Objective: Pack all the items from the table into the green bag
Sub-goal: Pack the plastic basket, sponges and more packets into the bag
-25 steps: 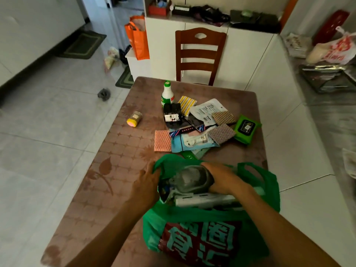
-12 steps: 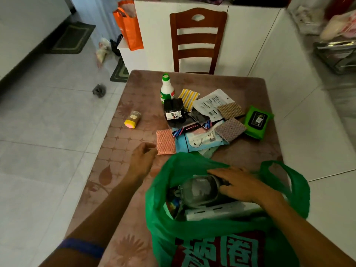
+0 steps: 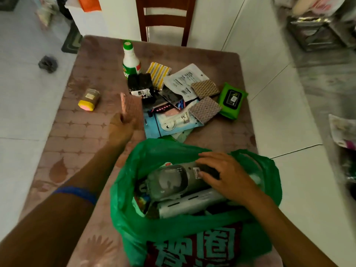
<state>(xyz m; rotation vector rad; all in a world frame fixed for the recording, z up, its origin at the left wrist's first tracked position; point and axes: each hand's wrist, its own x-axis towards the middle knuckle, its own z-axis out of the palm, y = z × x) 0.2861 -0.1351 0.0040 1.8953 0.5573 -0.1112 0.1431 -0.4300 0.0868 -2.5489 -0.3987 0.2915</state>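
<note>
A: How full is the crinkly green plastic bag?

B: Partly. A clear plastic container and a white packet lie inside, under the right hand, its fingers loose on top.

A: And beyond the bag?

B: The left hand pinches a pink waffle-textured sponge pad, lifted. The white spray bottle, green wipes pack, more pads and pouches wait. Roughly half remains, I'd judge.

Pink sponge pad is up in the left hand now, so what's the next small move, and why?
Probably carry the pink sponge pad back over the open mouth of the green bag and let it drop in. The left hand holds it lifted off the table, blurred with motion, while the right hand rests on items inside the bag, which looks to leave room on the left side of the opening.
</note>
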